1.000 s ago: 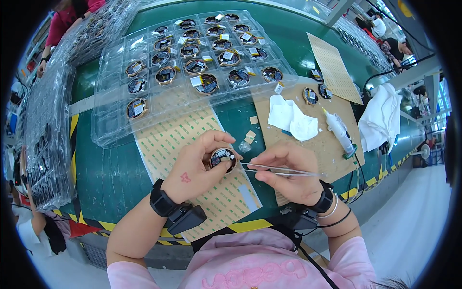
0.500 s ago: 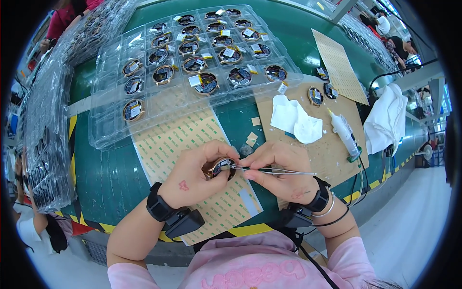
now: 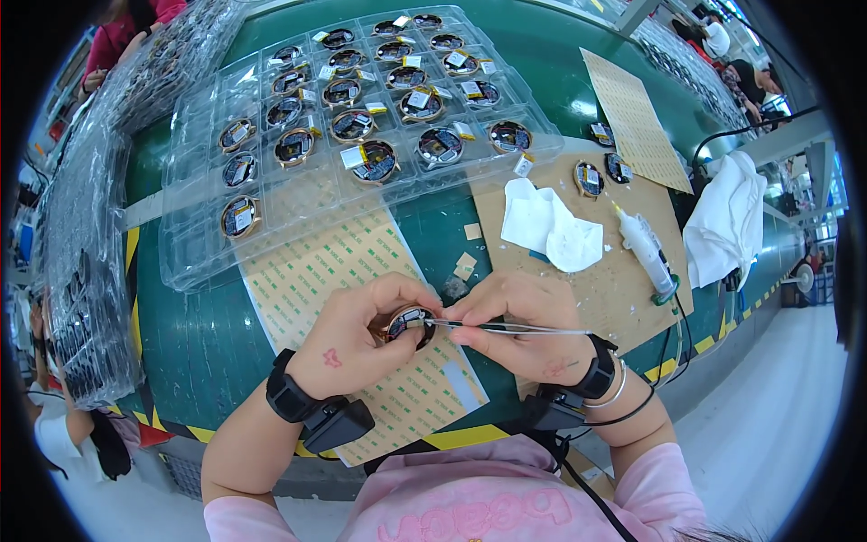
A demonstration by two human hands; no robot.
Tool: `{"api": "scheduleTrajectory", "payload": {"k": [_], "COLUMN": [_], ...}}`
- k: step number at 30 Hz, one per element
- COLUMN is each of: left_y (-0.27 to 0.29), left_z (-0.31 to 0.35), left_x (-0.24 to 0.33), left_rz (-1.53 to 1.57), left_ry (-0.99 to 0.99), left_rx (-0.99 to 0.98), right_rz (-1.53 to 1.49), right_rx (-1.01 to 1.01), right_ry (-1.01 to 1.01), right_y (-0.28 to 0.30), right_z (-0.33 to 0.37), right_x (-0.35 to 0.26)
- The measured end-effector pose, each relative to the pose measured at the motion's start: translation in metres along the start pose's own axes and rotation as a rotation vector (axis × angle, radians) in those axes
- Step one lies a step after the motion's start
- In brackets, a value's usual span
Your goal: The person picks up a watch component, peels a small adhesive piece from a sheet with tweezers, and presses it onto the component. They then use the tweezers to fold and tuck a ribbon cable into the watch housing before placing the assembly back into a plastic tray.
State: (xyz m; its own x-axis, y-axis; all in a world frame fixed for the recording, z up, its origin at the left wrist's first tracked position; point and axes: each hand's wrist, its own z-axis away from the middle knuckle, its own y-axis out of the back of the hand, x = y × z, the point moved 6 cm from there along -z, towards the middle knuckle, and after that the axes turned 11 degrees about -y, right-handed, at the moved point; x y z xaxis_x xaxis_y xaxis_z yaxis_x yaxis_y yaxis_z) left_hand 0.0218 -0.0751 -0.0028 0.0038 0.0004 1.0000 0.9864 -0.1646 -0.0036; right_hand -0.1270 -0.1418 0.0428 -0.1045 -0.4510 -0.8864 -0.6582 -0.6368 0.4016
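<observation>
My left hand (image 3: 361,334) grips a round watch case (image 3: 406,322) with a gold-coloured rim, its inner electronics facing up. In my right hand (image 3: 524,325), pinched between thumb and fingers, is a pair of metal tweezers (image 3: 542,331). Their tips reach into the watch case; whether they hold a part there is too small to tell. Below both hands lies a sheet of adhesive backing paper (image 3: 388,397) with green print. Small tan adhesive squares (image 3: 465,264) sit just beyond my fingers.
A clear compartment tray (image 3: 194,217) with several open watch cases stands at the back left. On a brown board (image 3: 542,298) at right lie white wipes (image 3: 551,226), a glue gun (image 3: 643,244) and loose watch cases (image 3: 589,178). Stacked plastic trays (image 3: 72,235) line the left.
The watch case and my left hand have shifted slightly left and down in view. The tweezers stay in my right hand, their tips still at the case.
</observation>
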Motion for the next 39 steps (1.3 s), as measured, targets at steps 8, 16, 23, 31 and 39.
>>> {"api": "scheduleTrajectory", "payload": {"k": [8,16,23,31,39], "left_y": [-0.002,0.004,-0.006,0.000,-0.004], "left_z": [-0.003,0.003,-0.001,0.001,0.001], "left_x": [0.002,-0.001,-0.002,0.001,-0.001], "left_rz": [0.018,-0.024,0.097,0.103,0.112], "left_ry": [-0.050,-0.123,-0.139,-0.138,-0.129], "left_rx": [-0.023,0.003,-0.044,-0.050,-0.098], "right_rz": [-0.364,-0.170,-0.509,-0.943,-0.816], "right_rx": [-0.063,-0.063,0.092,0.040,0.028], "right_ry": [-0.332,-0.128,-0.275,-0.308,-0.456], "right_y": [-0.001,-0.004,0.008,0.002,0.000], "right_z": [0.003,0.001,0.019,0.007,0.013], "right_x": [0.028,0.012,0.021,0.039,0.043]}}
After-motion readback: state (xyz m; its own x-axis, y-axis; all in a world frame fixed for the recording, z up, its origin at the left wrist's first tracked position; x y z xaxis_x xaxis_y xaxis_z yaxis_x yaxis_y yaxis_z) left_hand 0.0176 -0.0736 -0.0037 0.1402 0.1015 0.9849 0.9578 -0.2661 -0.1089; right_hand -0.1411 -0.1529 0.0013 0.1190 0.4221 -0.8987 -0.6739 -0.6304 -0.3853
